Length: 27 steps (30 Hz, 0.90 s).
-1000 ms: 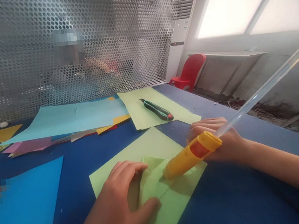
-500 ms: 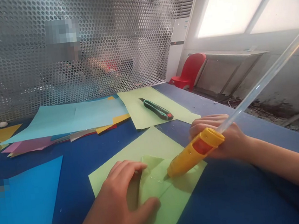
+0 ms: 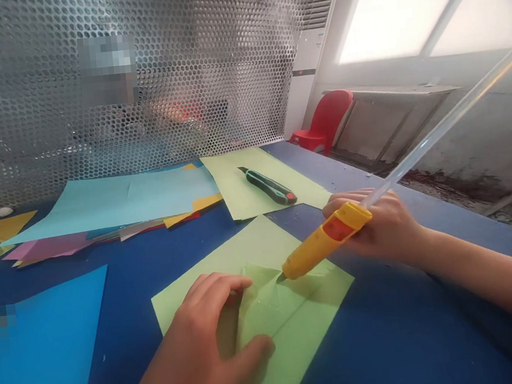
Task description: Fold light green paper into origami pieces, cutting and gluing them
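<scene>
A yellow hot glue gun [image 3: 318,243] with a long clear glue stick in its back is gripped in my right hand [image 3: 381,225], whose fingers are partly hidden behind it. Its nozzle points down at a small folded piece of light green paper [image 3: 266,293], where a thin, shiny trace of glue shows. My left hand [image 3: 206,335] curves around this folded piece, with fingertips at its upper left and the thumb at its lower edge, holding it. Under it lies a larger light green sheet [image 3: 314,325] on the blue table.
A green-and-black utility knife [image 3: 269,186], blade out, lies on another light green sheet [image 3: 234,203]. Coloured papers [image 3: 116,202] are stacked at the back left, and a blue sheet [image 3: 48,345] is at the left. Behind stands a perforated metal screen [image 3: 234,55]; a red chair [image 3: 328,118] is beyond the table.
My right hand has shifted the glue gun slightly up and left, so its nozzle sits higher on the folded green paper. Glue is visible below the nozzle. The left hand stays almost still.
</scene>
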Motion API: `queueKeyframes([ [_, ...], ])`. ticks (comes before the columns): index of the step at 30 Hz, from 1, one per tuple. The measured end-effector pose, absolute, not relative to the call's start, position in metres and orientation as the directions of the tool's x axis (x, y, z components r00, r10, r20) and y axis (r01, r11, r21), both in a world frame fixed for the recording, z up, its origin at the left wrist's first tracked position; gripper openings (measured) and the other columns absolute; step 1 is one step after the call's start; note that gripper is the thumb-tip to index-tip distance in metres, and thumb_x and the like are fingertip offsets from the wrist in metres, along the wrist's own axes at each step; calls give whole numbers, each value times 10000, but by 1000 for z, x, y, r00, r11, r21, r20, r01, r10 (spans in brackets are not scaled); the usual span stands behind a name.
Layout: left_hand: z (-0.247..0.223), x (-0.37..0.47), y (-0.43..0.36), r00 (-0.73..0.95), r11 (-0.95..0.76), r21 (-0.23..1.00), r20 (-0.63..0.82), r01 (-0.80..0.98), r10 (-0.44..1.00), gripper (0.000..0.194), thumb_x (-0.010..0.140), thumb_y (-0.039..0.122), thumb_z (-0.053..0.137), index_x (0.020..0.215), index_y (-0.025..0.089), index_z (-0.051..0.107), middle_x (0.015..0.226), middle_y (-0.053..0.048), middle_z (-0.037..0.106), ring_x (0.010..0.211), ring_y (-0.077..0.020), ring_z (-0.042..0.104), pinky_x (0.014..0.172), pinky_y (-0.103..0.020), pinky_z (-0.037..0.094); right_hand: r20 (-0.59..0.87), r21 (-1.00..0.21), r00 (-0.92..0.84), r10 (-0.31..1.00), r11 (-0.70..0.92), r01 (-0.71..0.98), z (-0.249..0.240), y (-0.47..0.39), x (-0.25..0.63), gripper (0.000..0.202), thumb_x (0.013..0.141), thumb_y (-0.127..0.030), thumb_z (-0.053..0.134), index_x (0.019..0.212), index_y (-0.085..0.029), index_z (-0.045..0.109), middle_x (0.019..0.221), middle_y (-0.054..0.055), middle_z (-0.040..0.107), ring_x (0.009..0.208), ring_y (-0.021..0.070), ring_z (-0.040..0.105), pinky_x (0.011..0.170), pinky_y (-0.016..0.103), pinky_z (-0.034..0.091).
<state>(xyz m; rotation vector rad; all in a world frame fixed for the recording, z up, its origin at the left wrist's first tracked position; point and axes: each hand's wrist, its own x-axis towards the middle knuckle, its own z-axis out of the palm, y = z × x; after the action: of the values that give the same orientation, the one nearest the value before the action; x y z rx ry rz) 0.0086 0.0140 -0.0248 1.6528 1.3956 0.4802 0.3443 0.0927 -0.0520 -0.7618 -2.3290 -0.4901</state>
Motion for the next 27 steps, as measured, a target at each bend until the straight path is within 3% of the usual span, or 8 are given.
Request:
queueKeyframes([
  [14, -27, 8, 15, 305, -26, 813, -188, 582, 934, 393, 733, 404, 702, 1116, 319, 724, 1182, 13, 702, 1078, -243, 622, 991, -360, 516, 580, 61, -688, 436, 819, 571, -48, 81, 326, 192, 1041, -359, 645, 1068, -172, 680, 979, 21, 711, 771, 142, 680, 689, 303, 601],
  [18, -27, 8, 15, 314, -48, 817, -166, 574, 935, 373, 743, 399, 696, 1102, 302, 724, 1151, -8, 702, 1064, -263, 608, 996, -398, 512, 636, 62, -644, 425, 804, 592, -55, 84, 328, 223, 1047, -384, 632, 1107, -175, 680, 1051, 44, 720, 840, 164, 698, 738, 334, 612],
  [27, -26, 8, 14, 306, -11, 824, -197, 566, 931, 396, 732, 425, 692, 1108, 303, 722, 1174, -18, 699, 1088, -272, 624, 1001, -424, 529, 552, 55, -684, 477, 797, 601, -47, 79, 323, 195, 1045, -358, 642, 1078, -170, 677, 967, 19, 708, 735, 130, 668, 657, 285, 591],
])
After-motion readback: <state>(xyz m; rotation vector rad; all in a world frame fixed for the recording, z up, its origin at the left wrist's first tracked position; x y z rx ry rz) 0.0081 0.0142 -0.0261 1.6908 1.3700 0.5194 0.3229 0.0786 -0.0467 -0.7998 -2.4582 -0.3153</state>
